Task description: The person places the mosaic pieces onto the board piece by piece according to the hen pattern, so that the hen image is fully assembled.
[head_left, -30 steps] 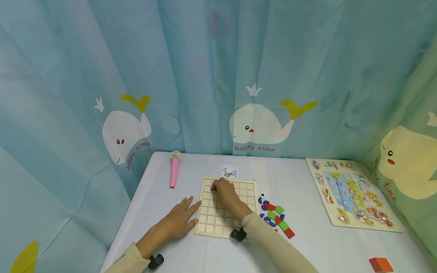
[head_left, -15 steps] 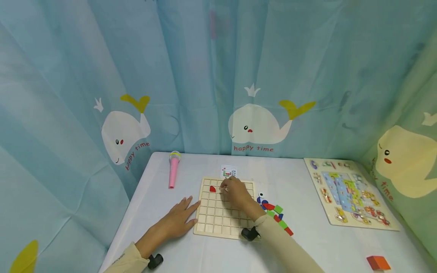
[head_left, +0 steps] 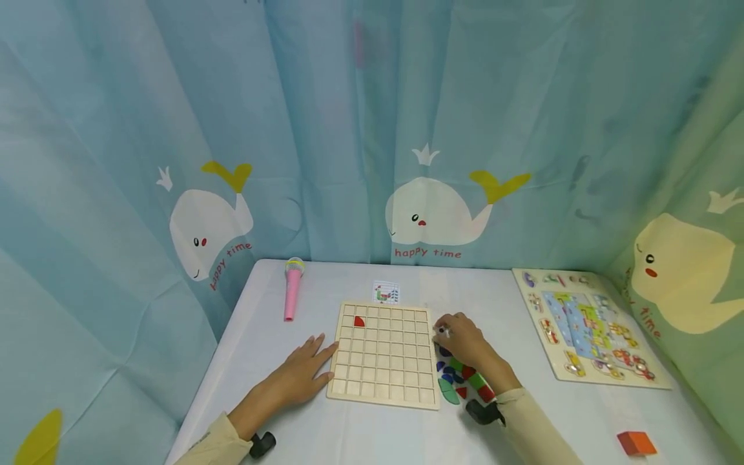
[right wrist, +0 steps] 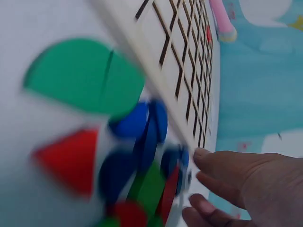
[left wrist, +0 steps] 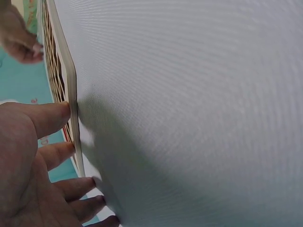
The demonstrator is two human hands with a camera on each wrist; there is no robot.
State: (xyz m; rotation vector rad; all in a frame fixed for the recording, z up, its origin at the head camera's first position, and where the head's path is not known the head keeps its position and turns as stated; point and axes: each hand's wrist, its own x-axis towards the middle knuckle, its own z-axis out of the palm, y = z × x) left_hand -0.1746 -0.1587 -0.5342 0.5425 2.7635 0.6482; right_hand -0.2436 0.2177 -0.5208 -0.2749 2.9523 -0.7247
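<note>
A light wooden grid board (head_left: 383, 354) lies on the table with one red quarter-circle piece (head_left: 360, 321) in a cell near its upper left. My left hand (head_left: 296, 376) lies with fingers spread, its thumb and fingertips touching the board's left edge. Beyond the board's right edge, my right hand (head_left: 465, 339) reaches down at a round eye piece (head_left: 442, 330), white with a black dot. In the right wrist view its thumb and fingers are parted. Below it lie loose blue pieces (right wrist: 132, 120), a red triangular piece (right wrist: 71, 161) and green rounded pieces (right wrist: 85, 75).
A small picture card (head_left: 386, 292) lies behind the board. Left of it is a pink toy microphone (head_left: 292, 290). A picture puzzle board (head_left: 587, 329) lies at the far right, and an orange block (head_left: 636, 444) near the front. A whale-print curtain (head_left: 325, 129) hangs behind the table.
The right hand has left the red quarter-circle piece in the board's cell and moved right to the eye piece beside the board. My left hand has stayed at the edge.
</note>
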